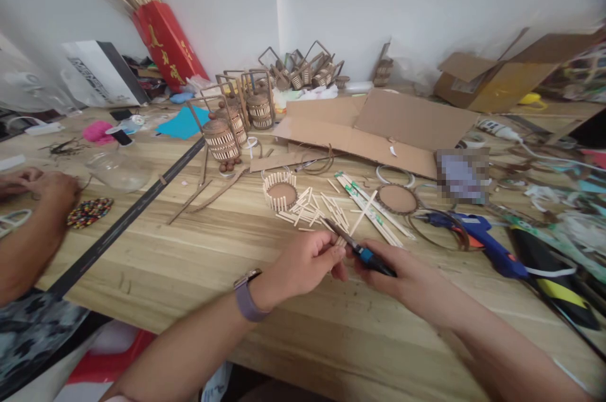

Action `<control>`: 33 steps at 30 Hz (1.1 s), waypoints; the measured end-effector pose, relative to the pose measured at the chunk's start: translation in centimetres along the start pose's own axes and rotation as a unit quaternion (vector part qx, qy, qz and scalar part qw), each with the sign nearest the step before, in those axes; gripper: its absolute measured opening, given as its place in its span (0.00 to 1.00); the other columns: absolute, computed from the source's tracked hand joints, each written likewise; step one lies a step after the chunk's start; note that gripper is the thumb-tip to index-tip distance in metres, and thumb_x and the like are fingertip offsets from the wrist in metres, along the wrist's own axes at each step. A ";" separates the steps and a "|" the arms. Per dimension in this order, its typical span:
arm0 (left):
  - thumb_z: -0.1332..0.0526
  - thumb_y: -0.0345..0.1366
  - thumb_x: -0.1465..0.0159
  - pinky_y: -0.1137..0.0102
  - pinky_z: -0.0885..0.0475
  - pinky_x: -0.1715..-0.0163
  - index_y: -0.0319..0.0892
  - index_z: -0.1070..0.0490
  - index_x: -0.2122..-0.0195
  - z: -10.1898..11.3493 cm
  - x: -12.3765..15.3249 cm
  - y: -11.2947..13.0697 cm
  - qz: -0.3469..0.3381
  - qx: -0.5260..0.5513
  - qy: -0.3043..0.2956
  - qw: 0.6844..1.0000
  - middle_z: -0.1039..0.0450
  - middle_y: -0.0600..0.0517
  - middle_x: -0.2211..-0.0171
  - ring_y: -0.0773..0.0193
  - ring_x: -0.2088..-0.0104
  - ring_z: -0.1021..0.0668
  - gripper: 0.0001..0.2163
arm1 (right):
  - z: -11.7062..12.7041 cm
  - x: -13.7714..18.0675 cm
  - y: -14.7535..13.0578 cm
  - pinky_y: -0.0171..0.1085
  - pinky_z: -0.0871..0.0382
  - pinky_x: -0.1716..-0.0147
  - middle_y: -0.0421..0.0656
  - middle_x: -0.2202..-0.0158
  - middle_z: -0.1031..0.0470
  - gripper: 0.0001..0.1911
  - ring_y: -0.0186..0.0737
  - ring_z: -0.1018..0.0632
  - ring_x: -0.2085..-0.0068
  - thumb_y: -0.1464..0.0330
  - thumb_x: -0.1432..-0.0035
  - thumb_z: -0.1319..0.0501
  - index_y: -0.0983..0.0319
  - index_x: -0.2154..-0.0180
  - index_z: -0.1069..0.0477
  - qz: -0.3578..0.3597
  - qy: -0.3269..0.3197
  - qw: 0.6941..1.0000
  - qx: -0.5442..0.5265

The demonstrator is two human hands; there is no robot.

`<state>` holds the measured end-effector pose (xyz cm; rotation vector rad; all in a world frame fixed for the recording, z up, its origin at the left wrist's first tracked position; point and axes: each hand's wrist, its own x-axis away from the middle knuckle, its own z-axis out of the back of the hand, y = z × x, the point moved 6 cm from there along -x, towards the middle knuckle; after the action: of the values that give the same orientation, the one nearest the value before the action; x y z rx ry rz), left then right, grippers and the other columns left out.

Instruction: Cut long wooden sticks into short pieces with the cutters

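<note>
Wooden table [199, 276] fills the view. Flattened cardboard [379, 127] at 12 o'clock from the hands, red box [165, 45] with gold characters (unreadable) far at 10 o'clock, white bag [101, 74] with dark lettering too blurred to read beside it. Blue glue gun [478, 235] at 3 o'clock. Co-worker's hand [52, 190] at 9 o'clock, near a bead pile [89, 211].

Both forearms come in from the bottom edge and meet mid-table. Left hand [307, 263], watch on wrist, fingers curled, pinching the tip end of a cutter [360, 250]. Right hand [402, 276] closed around the cutter's blue-black handle, blade pointing to 10 o'clock. Cutter sits just above the table, near the pile of short sticks [307, 206]. Stick ring [280, 190] on a round base just behind, at 11 o'clock.
</note>
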<state>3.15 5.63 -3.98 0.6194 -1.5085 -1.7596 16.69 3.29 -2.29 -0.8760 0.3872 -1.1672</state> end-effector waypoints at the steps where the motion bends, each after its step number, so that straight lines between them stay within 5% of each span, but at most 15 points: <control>1: 0.48 0.40 0.33 0.73 0.35 0.69 0.40 0.33 0.71 0.0 0.1 0.2 -0.007 -0.010 -0.003 1.000 0.26 0.51 0.75 0.67 0.72 0.27 0.13 | 0.0 0.0 0.2 0.36 0.34 0.66 0.38 0.70 0.28 0.08 0.40 0.28 0.67 0.67 0.45 0.46 0.58 0.65 0.29 -0.001 -0.002 1.000 0.001; 11: 0.50 0.49 0.32 0.74 0.37 0.73 0.41 0.34 0.72 -0.5 0.1 0.4 0.004 0.004 -0.025 1.000 0.30 0.53 0.77 0.69 0.76 0.32 0.18 | 0.3 0.4 -0.1 0.38 0.31 0.61 0.39 0.65 0.25 0.12 0.43 0.26 0.62 0.65 0.46 0.45 0.57 0.61 0.27 0.000 -0.038 0.999 -0.033; 22: 0.50 0.49 0.32 0.73 0.37 0.71 0.41 0.34 0.72 -0.6 0.0 0.1 -0.008 -0.003 -0.018 1.000 0.33 0.54 0.77 0.68 0.75 0.32 0.19 | 0.1 0.3 -0.4 0.36 0.33 0.69 0.37 0.73 0.26 0.09 0.40 0.27 0.70 0.69 0.47 0.46 0.58 0.67 0.27 -0.002 0.021 1.000 0.012; 27: 0.50 0.46 0.31 0.72 0.36 0.68 0.42 0.36 0.69 1.2 -0.1 0.3 -0.060 0.038 0.077 0.994 0.33 0.55 0.76 0.67 0.73 0.31 0.15 | 0.7 0.3 0.2 0.37 0.31 0.64 0.39 0.67 0.25 0.08 0.41 0.26 0.65 0.64 0.43 0.45 0.58 0.63 0.30 0.005 0.027 0.999 0.018; 30: 0.50 0.45 0.31 0.72 0.35 0.70 0.42 0.36 0.68 2.5 -0.2 0.0 -0.051 0.052 0.142 0.987 0.33 0.56 0.76 0.67 0.74 0.30 0.14 | 1.5 0.4 0.7 0.39 0.31 0.65 0.41 0.69 0.26 0.08 0.42 0.26 0.67 0.63 0.40 0.47 0.59 0.64 0.32 0.020 0.103 0.993 0.063; 33: 0.50 0.44 0.31 0.72 0.37 0.72 0.42 0.35 0.67 1.9 -0.4 -0.4 -0.012 -0.044 0.101 0.994 0.32 0.56 0.76 0.67 0.76 0.30 0.14 | 2.5 1.0 0.1 0.44 0.30 0.59 0.49 0.60 0.25 0.06 0.48 0.24 0.57 0.65 0.38 0.46 0.59 0.60 0.34 0.100 0.251 0.954 0.131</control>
<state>1.82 7.14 -4.02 0.7498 -1.2841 -1.7144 18.87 3.34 -0.67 -0.2905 0.6992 -1.2113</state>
